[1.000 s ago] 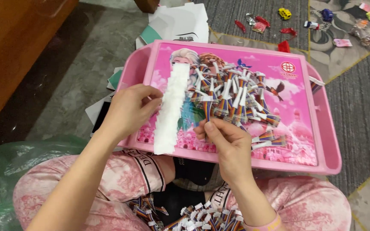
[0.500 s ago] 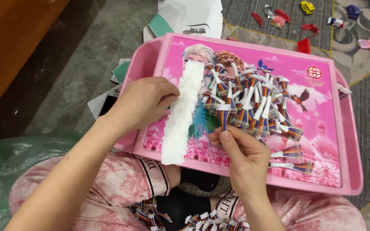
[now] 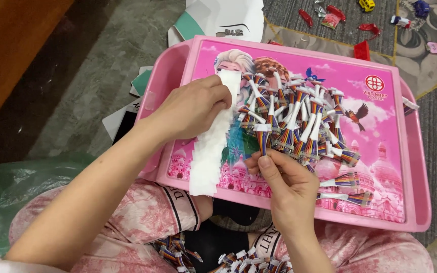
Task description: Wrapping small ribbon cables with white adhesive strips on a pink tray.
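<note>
A pink plastic lap tray (image 3: 410,167) with a cartoon picture rests across my knees. My left hand (image 3: 193,108) lies on a long white strip of cut tape (image 3: 209,151) along the tray's left side, fingers pinching its upper part. My right hand (image 3: 279,179) holds up one small multicoloured ribbon wire bundle with a white end (image 3: 262,137) between thumb and fingers. A heap of the same wire bundles (image 3: 299,124) covers the middle of the tray, just beyond my right hand.
More wire bundles (image 3: 228,255) lie in my lap below the tray. Papers (image 3: 228,20) and small toys (image 3: 360,25) are scattered on the floor and mat behind it. A green plastic bag (image 3: 6,187) sits at my left, a wooden cabinet (image 3: 11,45) beyond.
My left hand has shifted up along the white strip. My right hand has lifted one wire bundle out of the heap. The view moved closer.
</note>
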